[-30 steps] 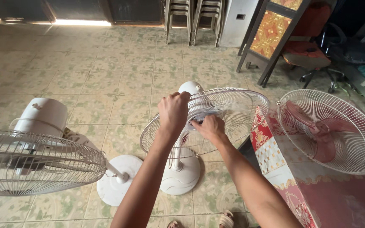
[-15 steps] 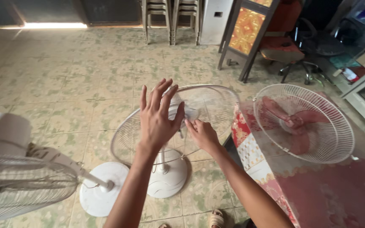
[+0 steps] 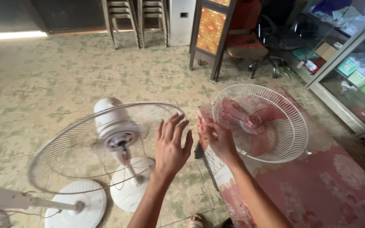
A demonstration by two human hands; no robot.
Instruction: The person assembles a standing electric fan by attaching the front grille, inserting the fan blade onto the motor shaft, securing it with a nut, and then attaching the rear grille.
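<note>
Open, with fingers spread, the left hand [image 3: 172,145] hovers at the near rim of the white pedestal fan's rear wire guard [image 3: 106,145], holding nothing; whether it touches the wires cannot be told. Right of that guard, the right hand [image 3: 220,139] has loosely curled, empty fingers beside the red-bladed fan [image 3: 260,122] lying on the red patterned table [image 3: 317,190]

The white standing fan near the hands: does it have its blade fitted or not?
Not fitted: the white fan shows a bare motor hub behind its rear grille.
</note>
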